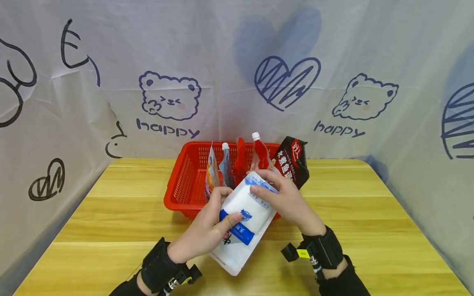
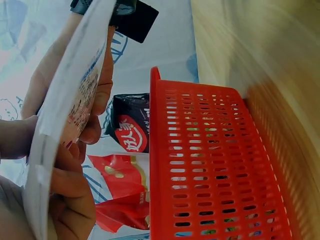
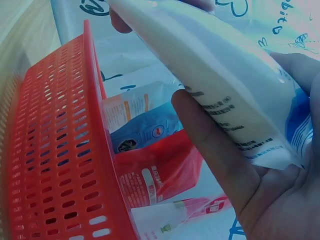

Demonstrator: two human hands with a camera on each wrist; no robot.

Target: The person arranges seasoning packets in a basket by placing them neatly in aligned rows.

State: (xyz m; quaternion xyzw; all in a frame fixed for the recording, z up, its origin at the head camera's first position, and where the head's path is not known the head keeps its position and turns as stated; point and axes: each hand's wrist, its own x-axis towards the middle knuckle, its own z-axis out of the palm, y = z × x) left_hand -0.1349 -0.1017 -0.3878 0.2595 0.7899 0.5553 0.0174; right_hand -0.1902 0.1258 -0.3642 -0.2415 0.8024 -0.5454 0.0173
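A white pouch (image 1: 255,205) with a blue band is held tilted in front of the basket by both hands. My left hand (image 1: 209,230) grips its left edge, thumb on the front and fingers behind. At the top corner my right hand (image 1: 285,197) pinches the pouch, its thumb lying across the printed face. In the left wrist view the pouch (image 2: 75,100) shows edge-on, with fingers curled behind it. From the right wrist the pouch (image 3: 220,80) displays lines of small print, and a finger of the right hand (image 3: 220,155) supports it underneath.
Behind the pouch stands a red plastic basket (image 1: 181,176) on the wooden table (image 1: 122,213). Several upright packages fill its right part: a blue spouted pouch (image 1: 226,164), a red packet (image 1: 240,158), a white-capped pouch (image 1: 261,152) and a black packet (image 1: 292,160). A printed cloth (image 1: 229,61) hangs behind.
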